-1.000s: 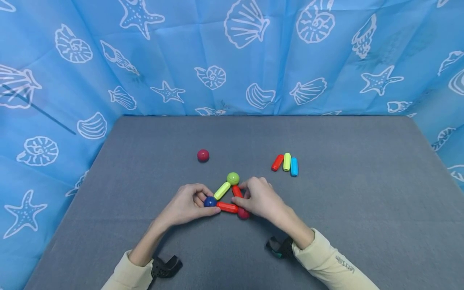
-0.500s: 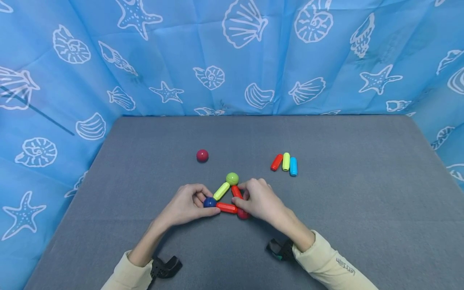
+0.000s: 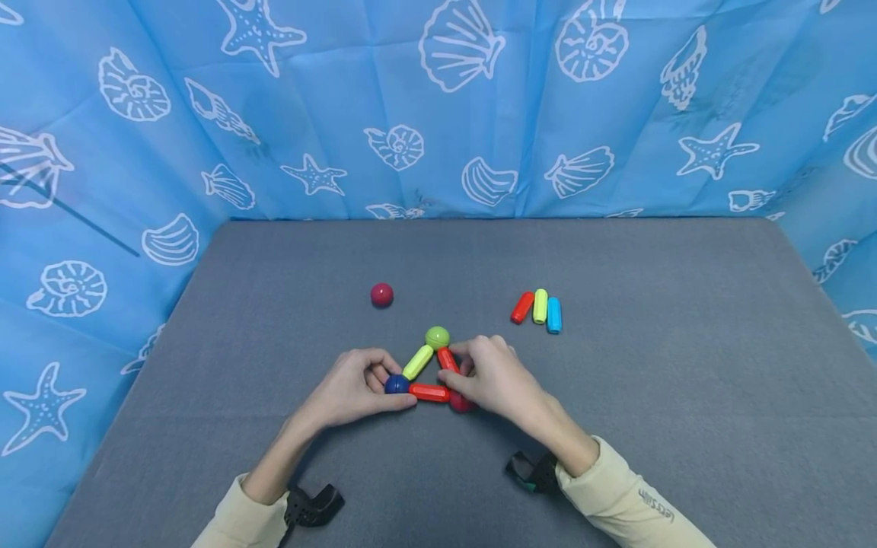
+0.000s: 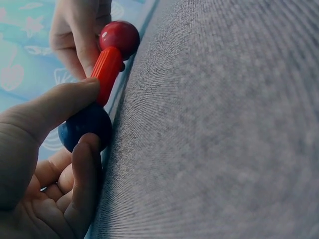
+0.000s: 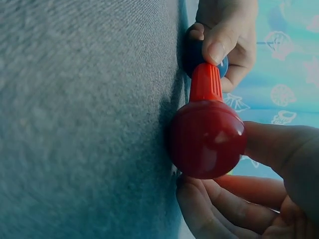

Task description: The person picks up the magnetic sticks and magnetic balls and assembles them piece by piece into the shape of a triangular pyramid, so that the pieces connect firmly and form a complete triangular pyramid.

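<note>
A triangle of magnetic rods and balls lies on the grey table. Its corners are a green ball (image 3: 437, 337), a blue ball (image 3: 397, 384) and a dark red ball (image 3: 461, 402). A yellow-green rod (image 3: 418, 362) joins blue to green. The lower red rod (image 3: 429, 393) runs from blue to dark red, and the right red rod (image 3: 448, 359) from green to dark red. My left hand (image 3: 358, 387) grips the blue ball, its thumb against the lower rod's end. With thumb and fingers my right hand (image 3: 495, 374) pinches the right red rod, partly hiding it and the dark red ball.
A loose dark red ball (image 3: 381, 295) sits behind the triangle to the left. Behind and to the right lie a loose red rod (image 3: 522, 307), a yellow-green rod (image 3: 540, 306) and a blue rod (image 3: 554, 315). A shell-patterned blue curtain (image 3: 452, 114) hangs beyond the table (image 3: 651, 304).
Both hands keep their grip and the triangle keeps its shape. Only a slight shift of the whole view shows.
</note>
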`<state>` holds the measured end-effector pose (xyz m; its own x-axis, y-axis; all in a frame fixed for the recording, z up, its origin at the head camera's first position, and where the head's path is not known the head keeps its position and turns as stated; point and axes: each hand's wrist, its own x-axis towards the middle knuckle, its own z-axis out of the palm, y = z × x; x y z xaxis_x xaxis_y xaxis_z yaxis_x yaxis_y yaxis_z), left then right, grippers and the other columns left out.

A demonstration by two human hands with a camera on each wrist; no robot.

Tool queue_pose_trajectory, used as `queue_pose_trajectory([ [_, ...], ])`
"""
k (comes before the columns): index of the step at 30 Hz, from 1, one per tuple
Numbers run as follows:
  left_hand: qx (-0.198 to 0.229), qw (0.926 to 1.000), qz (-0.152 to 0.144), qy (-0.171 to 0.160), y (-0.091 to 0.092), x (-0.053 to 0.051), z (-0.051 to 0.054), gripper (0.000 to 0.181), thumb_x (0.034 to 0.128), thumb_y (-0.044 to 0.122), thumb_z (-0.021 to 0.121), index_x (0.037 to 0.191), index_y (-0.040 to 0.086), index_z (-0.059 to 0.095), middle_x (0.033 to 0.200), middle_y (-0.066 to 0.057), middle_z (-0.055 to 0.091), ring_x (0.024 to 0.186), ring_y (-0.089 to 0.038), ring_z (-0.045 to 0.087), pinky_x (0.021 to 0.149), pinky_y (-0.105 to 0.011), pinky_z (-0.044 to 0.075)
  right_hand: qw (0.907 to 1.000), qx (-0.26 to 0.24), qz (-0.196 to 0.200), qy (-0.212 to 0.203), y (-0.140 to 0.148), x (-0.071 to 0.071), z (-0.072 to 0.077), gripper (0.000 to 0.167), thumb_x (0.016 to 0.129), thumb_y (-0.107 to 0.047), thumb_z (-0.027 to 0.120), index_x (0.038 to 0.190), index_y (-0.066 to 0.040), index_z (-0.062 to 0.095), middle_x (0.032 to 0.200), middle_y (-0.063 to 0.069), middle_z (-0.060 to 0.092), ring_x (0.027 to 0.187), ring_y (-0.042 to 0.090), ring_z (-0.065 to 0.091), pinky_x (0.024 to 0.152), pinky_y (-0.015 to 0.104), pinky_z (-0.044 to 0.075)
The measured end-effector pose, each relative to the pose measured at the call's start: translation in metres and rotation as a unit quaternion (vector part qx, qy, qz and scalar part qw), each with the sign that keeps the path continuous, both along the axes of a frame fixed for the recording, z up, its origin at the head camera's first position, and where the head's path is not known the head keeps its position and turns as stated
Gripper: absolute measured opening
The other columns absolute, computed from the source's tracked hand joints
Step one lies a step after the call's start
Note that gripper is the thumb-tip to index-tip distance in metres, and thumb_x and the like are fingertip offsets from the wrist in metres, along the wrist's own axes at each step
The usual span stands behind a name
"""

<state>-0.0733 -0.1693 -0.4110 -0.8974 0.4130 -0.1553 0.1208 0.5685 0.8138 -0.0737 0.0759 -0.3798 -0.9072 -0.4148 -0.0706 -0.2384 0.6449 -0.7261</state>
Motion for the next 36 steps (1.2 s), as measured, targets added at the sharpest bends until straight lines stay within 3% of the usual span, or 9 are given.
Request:
queue_pose_trajectory([
  [5,-0.001,1.0000,-0.001,0.002,0.000,0.001,0.000,0.036,0.0768,0.030,0.090,0.096,0.008,0.070,0.077,0.000,0.067,0.064,-0.006,0.059,0.059,-0.020,0.050,0.9999,-0.001,-0.011,0.014,0.005,-0.002,0.002,0.032,0.089,-0.016,0.079,0.116,0.000,0.075,0.064,-0.001,0.065,0.048,0.002,0.050,0.045,0.020,0.041],
  [9,-0.002,1.0000,0.002,0.000,0.000,0.001,0.000,0.036,0.0764,0.030,0.090,0.096,0.008,0.070,0.076,0.000,0.067,0.064,-0.006,0.059,0.059,-0.020,0.050,0.9991,-0.001,-0.032,0.029,0.017,-0.007,0.008,0.033,0.089,-0.016,0.079,0.118,0.000,0.074,0.070,0.001,0.070,0.054,0.006,0.056,0.051,0.022,0.046],
  [13,-0.005,1.0000,0.003,-0.002,0.000,0.001,-0.001,0.037,0.0761,0.031,0.091,0.096,0.008,0.070,0.076,0.001,0.067,0.064,-0.006,0.059,0.060,-0.020,0.050,0.9950,0.017,-0.075,0.064,0.038,-0.017,0.016,0.031,0.090,-0.015,0.077,0.117,0.001,0.074,0.078,0.006,0.074,0.065,0.012,0.066,0.060,0.029,0.053],
  [18,-0.005,1.0000,0.003,-0.003,0.000,0.001,-0.001,0.036,0.0764,0.031,0.090,0.096,0.008,0.070,0.076,0.001,0.067,0.064,-0.007,0.059,0.060,-0.020,0.050,0.9824,0.062,-0.150,0.093,0.067,-0.032,0.021,0.033,0.093,-0.017,0.073,0.120,0.003,0.073,0.098,0.019,0.075,0.088,0.030,0.072,0.074,0.046,0.057],
  [23,-0.008,0.9999,0.003,-0.005,-0.001,0.001,-0.002,0.036,0.0767,0.031,0.090,0.096,0.009,0.070,0.077,0.000,0.067,0.065,-0.007,0.060,0.060,-0.020,0.050,0.9769,0.098,-0.177,0.069,0.091,-0.038,0.016,0.037,0.095,-0.012,0.067,0.128,0.005,0.067,0.116,0.031,0.066,0.104,0.043,0.064,0.084,0.057,0.052],
  [29,-0.007,1.0000,0.004,-0.001,-0.001,0.002,-0.002,0.036,0.0764,0.031,0.090,0.096,0.009,0.070,0.077,0.000,0.067,0.064,-0.007,0.059,0.060,-0.020,0.050,0.9802,0.098,-0.171,0.023,0.101,-0.039,0.010,0.040,0.097,-0.009,0.064,0.134,0.007,0.062,0.123,0.034,0.062,0.107,0.044,0.068,0.086,0.056,0.056],
  [32,-0.004,1.0000,0.005,-0.001,-0.001,0.001,-0.002,0.037,0.0762,0.031,0.090,0.096,0.008,0.070,0.076,0.001,0.067,0.064,-0.007,0.059,0.060,-0.020,0.050,0.9805,0.099,-0.169,0.013,0.102,-0.040,0.010,0.041,0.097,-0.007,0.065,0.135,0.006,0.061,0.123,0.034,0.064,0.105,0.041,0.070,0.084,0.053,0.058],
  [36,-0.002,1.0000,0.004,-0.001,-0.001,0.000,-0.003,0.037,0.0761,0.032,0.091,0.096,0.008,0.069,0.076,0.000,0.067,0.064,-0.007,0.059,0.060,-0.020,0.050,0.9802,0.112,-0.163,-0.002,0.107,-0.041,0.011,0.046,0.092,-0.005,0.065,0.136,0.008,0.060,0.116,0.032,0.068,0.085,0.031,0.066,0.070,0.041,0.054],
])
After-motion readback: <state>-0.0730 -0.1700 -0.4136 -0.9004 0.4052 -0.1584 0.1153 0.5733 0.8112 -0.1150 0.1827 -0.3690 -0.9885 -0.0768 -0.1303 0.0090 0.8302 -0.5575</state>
